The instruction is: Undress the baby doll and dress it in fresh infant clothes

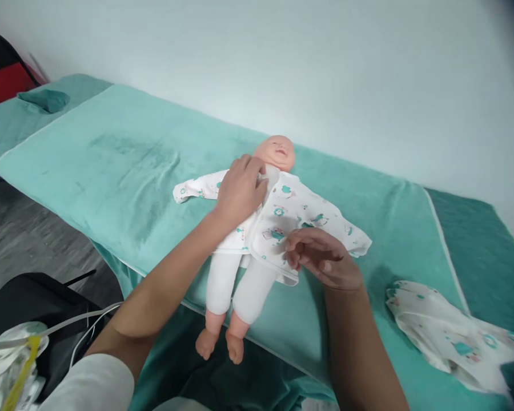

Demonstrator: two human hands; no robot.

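A baby doll [276,151] lies on its back with its head toward the wall and its bare feet toward me. It wears a white long-sleeved baby shirt [289,200] with a teal animal print, and white pants [252,288]. The shirt's front panels overlap at the middle. My left hand [241,191] is on the chest near the collar, its fingers and thumb bent closed at the shirt's front edge. Over the lower shirt, near the hem, my right hand [319,254] is held with curved fingers apart and nothing in it.
A teal cover [124,165] lies over the long padded table against a white wall [257,63]. To the right lies a crumpled printed baby garment [441,331]. At lower left stands a black chair [38,297] with cables and a whitish bundle. A red item [6,85] shows at far left.
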